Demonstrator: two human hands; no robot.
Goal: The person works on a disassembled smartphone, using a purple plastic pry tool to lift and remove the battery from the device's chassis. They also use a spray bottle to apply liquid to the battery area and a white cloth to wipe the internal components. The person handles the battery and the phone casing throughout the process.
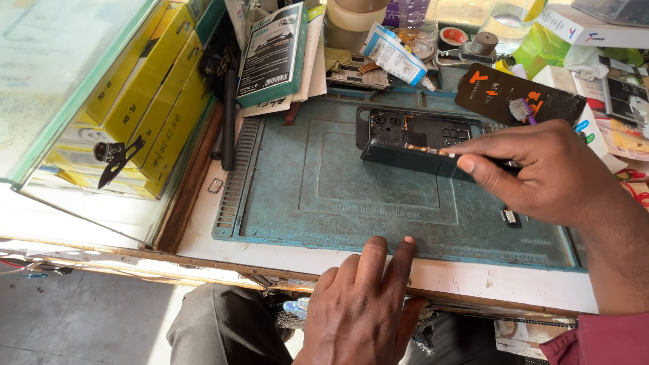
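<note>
An opened phone body (412, 128) with its circuit board exposed lies on a blue-green work mat (318, 196). A dark rectangular part (399, 157) rests against its near edge. My right hand (541, 169) pinches a thin tool, its tip touching the phone's lower edge near small copper-coloured parts. A purple-bristled brush (522, 110) shows just above that hand. My left hand (362, 304) lies flat on the table's front edge, fingers together, fingertips on the mat, holding nothing.
A glass case with yellow boxes (155, 94) stands at the left. A dark boxed product (274, 51), tape rolls (351, 17), a dark printed sleeve (514, 91) and mixed clutter crowd the back. A small component (510, 216) lies on the mat.
</note>
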